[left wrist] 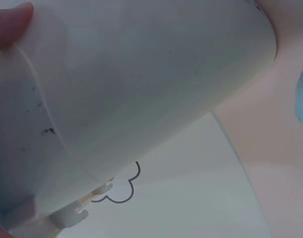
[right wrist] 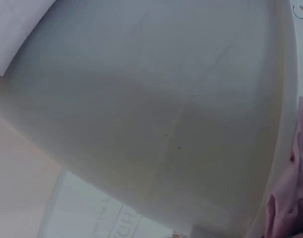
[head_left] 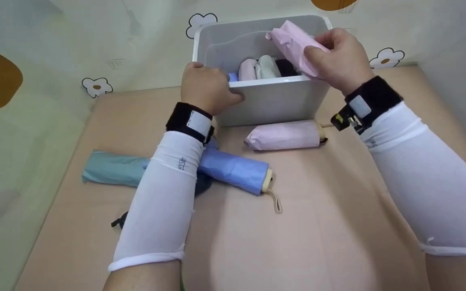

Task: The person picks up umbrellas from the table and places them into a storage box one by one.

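A white plastic bin (head_left: pixel 269 99) stands at the back of the pink table, with several folded umbrellas upright inside. My right hand (head_left: pixel 338 56) grips a pink folded umbrella (head_left: pixel 291 44) tilted over the bin's right rim. My left hand (head_left: pixel 208 87) holds the bin's front left corner, fingers curled over the rim. The left wrist view is filled by the bin's outer wall (left wrist: pixel 131 89), with a fingertip (left wrist: pixel 10 25) at its edge. In the right wrist view, the bin wall (right wrist: pixel 156 109) fills the frame and pink fabric (right wrist: pixel 292 198) shows at the right.
On the table lie a second pink umbrella (head_left: pixel 285 135) just before the bin, a blue umbrella (head_left: pixel 235 167) with a beige strap, and a teal umbrella (head_left: pixel 113 167) partly under my left forearm. A dark item (head_left: pixel 202 184) lies beneath them. Flower-patterned walls enclose the table.
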A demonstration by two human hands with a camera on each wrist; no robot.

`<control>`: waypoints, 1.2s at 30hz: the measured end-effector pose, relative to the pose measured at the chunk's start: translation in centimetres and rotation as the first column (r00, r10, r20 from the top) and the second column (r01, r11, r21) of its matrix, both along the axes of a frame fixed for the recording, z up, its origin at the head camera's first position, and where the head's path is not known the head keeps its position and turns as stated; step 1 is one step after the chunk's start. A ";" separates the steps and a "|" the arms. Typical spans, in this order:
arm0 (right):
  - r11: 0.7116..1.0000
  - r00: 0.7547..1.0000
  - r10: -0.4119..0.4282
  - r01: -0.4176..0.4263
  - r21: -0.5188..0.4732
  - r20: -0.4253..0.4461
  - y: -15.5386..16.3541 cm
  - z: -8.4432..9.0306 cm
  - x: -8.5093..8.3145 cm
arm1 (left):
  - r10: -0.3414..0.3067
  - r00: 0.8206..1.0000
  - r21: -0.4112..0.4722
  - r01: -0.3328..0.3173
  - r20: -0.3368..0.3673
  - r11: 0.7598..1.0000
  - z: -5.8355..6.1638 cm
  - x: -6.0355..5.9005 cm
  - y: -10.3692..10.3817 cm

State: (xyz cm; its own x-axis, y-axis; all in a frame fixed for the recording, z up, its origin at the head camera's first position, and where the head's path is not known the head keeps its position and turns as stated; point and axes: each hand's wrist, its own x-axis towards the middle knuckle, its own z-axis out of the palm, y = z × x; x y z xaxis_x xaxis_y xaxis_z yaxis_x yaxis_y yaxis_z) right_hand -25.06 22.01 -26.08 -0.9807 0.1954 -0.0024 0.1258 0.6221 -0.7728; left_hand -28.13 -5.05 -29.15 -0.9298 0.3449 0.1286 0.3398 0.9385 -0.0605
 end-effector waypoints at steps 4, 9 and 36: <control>0.998 1.000 0.012 -0.013 0.056 0.023 0.2 0.7 0.1 | -0.011 1.000 -0.007 0.011 0.022 1.000 0.6 0.3 0.2; 0.981 0.995 0.059 -0.072 0.182 0.080 -0.1 0.6 -0.5 | -0.013 0.999 -0.023 0.014 0.049 1.000 0.2 0.6 0.0; 0.685 0.667 0.705 -0.552 0.476 -0.241 -1.9 -7.3 4.4 | 0.005 0.996 -0.051 0.000 0.084 0.999 0.1 -0.6 0.5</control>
